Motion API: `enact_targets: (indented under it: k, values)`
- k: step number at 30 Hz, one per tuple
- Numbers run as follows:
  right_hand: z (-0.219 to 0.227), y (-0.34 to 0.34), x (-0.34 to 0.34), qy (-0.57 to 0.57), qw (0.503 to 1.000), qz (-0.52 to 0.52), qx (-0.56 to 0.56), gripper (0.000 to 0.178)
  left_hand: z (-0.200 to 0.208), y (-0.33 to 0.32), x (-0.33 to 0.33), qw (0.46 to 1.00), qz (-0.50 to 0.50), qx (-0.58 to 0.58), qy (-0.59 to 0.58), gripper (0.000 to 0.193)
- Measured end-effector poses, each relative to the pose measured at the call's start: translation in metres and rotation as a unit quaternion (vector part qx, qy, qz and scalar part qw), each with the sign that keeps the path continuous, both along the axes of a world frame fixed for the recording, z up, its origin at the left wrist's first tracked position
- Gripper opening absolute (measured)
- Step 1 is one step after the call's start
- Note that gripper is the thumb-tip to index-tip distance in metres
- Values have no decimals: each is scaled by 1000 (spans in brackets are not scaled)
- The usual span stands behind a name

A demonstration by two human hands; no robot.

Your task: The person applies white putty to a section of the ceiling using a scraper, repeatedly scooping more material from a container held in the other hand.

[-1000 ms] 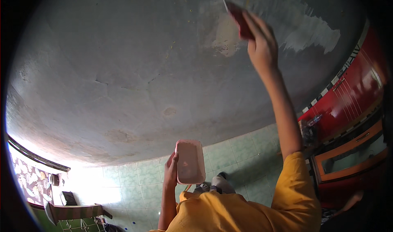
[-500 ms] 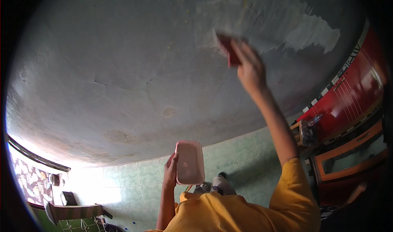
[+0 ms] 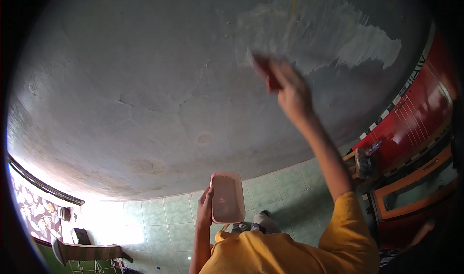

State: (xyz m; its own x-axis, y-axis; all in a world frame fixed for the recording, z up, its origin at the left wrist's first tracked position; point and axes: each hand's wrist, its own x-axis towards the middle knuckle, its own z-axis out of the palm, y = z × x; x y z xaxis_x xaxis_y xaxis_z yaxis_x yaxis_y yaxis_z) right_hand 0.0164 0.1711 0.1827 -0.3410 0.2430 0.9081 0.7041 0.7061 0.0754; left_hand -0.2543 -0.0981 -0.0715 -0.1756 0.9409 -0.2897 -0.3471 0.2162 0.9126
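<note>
My right hand (image 3: 295,92) is raised to the grey wall (image 3: 159,71), closed around a dark red putty scraper (image 3: 268,75). Motion smears the tool, and its edge lies at or very near the wall. Above and to the right of it spreads a pale, streaky patch of putty (image 3: 362,46). Lower down, my left hand (image 3: 205,205) grips the left side of a pinkish rectangular tub (image 3: 240,196), tilted so that I look into it. A thin film of pale material seems to coat its inside; how much it holds I cannot tell.
Green floor tiles (image 3: 179,211) run along the wall's foot. At right are a red panel (image 3: 411,114), an orange-framed glass cabinet (image 3: 415,187) and a small wooden stand (image 3: 358,162) with a bottle by it. A chair (image 3: 92,251) stands lower left, near bright light.
My right hand and the scraper have shifted slightly down and left in the picture. The tub in my left hand sits a little lower; the whole view has also tilted slightly.
</note>
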Motion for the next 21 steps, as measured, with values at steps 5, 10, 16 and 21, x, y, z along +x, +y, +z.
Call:
enact_targets:
  k: [5, 10, 16, 21]
  values:
    - [96, 44, -6, 0, 990, -60, 129, 54, 1, 9, 8, 1000, -14, 16, -15, 70]
    - [-90, 21, -21, -91, 994, -52, 28, 48, 6, 9, 5, 999, 21, 12, -21, 69]
    - [43, 7, 1, -5, 1000, -24, 16, 48, 9, 7, 3, 998, 42, 19, -33, 67]
    - [141, 30, 9, 7, 990, -61, 126, 51, 13, 7, 13, 999, 21, 30, -38, 65]
